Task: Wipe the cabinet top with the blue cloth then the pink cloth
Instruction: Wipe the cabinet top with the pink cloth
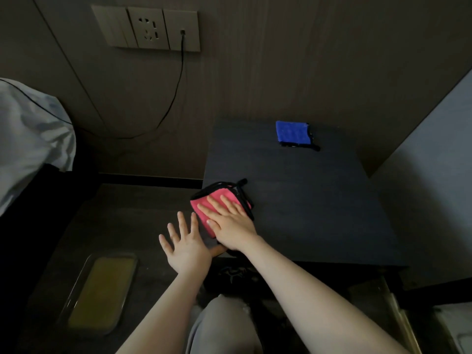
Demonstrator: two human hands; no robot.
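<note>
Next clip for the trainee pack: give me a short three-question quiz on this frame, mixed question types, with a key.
1. True or false: the right hand lies flat on the pink cloth.
2. Where is the blue cloth?
A. Under the left hand
B. Alone near the far side of the cabinet top
C. On the floor
3. Fill in: the left hand, fingers spread, holds ____.

Key:
1. True; the palm presses the cloth at the near left corner of the cabinet top.
2. B
3. Nothing; it is open, just off the cabinet's left edge.
</note>
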